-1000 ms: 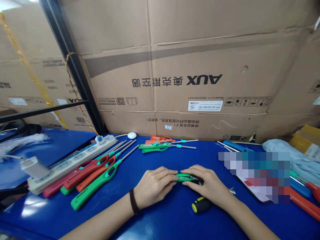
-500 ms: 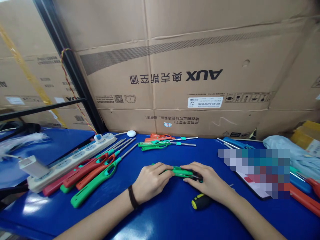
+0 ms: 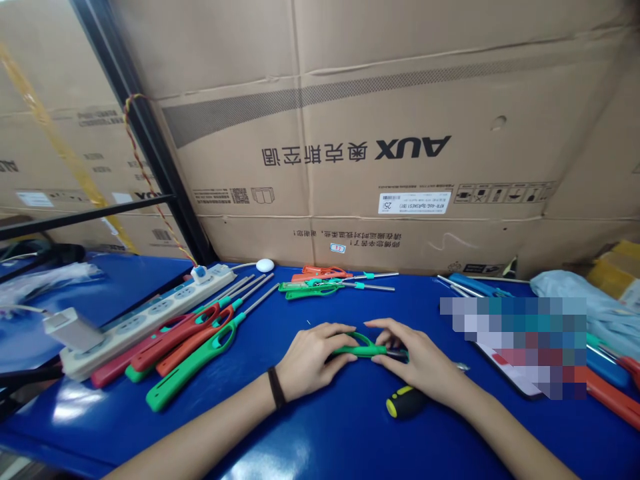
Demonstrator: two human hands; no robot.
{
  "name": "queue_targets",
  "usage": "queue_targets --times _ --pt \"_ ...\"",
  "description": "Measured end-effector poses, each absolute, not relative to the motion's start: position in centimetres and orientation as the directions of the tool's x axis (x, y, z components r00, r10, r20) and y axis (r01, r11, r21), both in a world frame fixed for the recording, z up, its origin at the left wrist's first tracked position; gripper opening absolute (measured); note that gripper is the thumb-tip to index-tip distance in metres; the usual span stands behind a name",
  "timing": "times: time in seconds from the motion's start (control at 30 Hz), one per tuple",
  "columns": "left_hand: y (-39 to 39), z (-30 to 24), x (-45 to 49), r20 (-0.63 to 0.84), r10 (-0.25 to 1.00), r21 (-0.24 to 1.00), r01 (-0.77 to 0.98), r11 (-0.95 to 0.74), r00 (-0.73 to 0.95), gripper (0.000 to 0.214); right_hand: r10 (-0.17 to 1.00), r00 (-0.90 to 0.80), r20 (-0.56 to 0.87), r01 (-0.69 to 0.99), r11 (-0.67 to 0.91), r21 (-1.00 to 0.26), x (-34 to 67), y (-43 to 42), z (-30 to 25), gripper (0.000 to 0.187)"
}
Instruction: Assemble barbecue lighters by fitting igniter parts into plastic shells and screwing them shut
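Both my hands rest on the blue table (image 3: 320, 433) and grip one green lighter handle (image 3: 361, 347) between them. My left hand (image 3: 311, 357) is closed round its left end, and my right hand (image 3: 417, 359) is closed round its right end, where a dark part shows. A screwdriver with a black and yellow handle (image 3: 404, 402) lies on the table just under my right wrist. A black band sits on my left wrist.
Several long-nosed lighters, red and green (image 3: 190, 347), lie at the left beside a white power strip (image 3: 145, 320). More lighters (image 3: 325, 283) lie at the back, others at the right. Big cardboard boxes (image 3: 380, 153) wall off the back of the table.
The green handle has turned in my hands, so its open loop now shows on top. Both hands have stayed in the same place on the table.
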State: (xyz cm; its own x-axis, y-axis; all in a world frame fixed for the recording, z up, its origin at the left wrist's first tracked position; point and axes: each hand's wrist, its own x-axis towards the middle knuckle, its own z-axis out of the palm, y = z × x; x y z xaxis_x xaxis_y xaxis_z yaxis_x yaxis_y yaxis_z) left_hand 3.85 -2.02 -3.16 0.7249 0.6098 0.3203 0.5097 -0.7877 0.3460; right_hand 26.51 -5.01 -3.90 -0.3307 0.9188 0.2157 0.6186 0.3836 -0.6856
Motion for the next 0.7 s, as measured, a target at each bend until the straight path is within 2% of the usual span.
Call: queue_targets --times 0.2,0.43,0.57,0.7 --pt "-2.2 -3.4 4.0 0.368 0.688 0.55 0.45 -0.704 0.625 0.02 0.94 -0.28 0.196 0.672 0.338 -0.659 26.4 -5.0 -3.9 0.052" --pt "-1.3 -2.3 3.8 0.428 0.737 0.743 0.261 -0.617 0.524 0.02 0.938 -0.297 0.179 0.64 0.335 -0.692 26.4 -4.9 -3.9 0.059" --pt "0.2 -1.6 2.8 0.503 0.762 0.7 0.326 -0.636 0.408 0.018 0.927 -0.315 0.202 0.636 0.364 -0.681 26.4 -5.1 -3.9 0.056" --pt "2.0 -1.4 1.0 0.629 0.706 0.497 0.53 -0.687 0.326 0.019 0.91 -0.348 0.226 0.646 0.407 -0.646 26.5 -5.3 -3.5 0.046"
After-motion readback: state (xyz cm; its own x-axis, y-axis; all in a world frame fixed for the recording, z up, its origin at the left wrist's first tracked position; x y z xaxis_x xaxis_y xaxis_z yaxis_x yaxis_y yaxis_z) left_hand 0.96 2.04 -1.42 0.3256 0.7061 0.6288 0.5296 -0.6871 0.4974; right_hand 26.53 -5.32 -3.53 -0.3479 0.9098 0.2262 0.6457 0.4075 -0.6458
